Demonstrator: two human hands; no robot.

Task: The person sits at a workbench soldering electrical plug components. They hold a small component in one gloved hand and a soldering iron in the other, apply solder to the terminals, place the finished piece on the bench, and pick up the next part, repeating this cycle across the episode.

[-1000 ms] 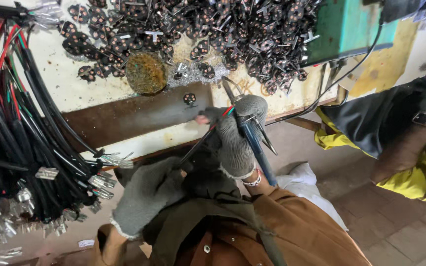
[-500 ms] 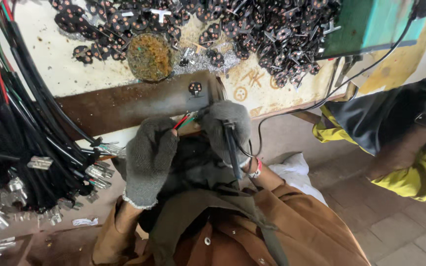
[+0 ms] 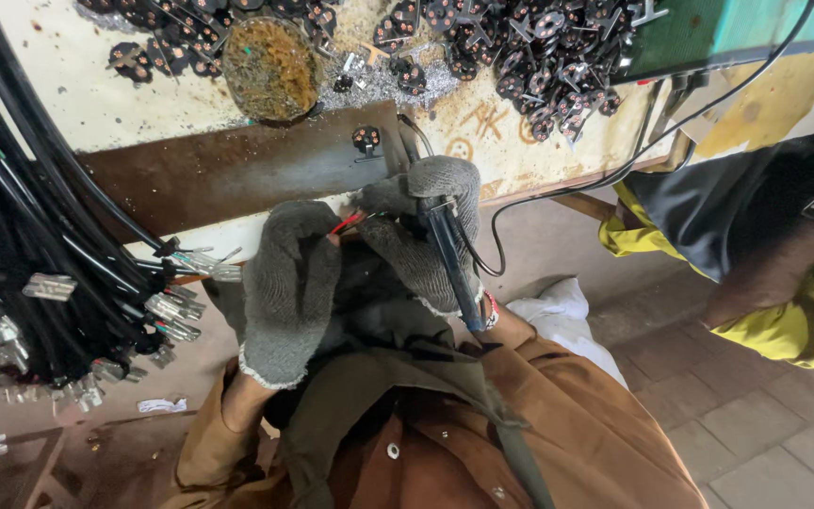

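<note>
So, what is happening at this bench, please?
A person in grey knit gloves works at the edge of a workbench. The right hand grips a dark pen-shaped tool with a cable, likely a soldering iron. The left hand holds thin red and dark wires up to its tip. A bundle of black cables hangs at the left, and small black plug parts lie heaped on the bench.

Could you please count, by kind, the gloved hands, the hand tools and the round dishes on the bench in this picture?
Gloved hands: 2, the left hand and the right hand
Hand tools: 1, a dark soldering iron held in the right hand
Round dishes: 1, a rusty dish on the bench
Total: 4
</note>
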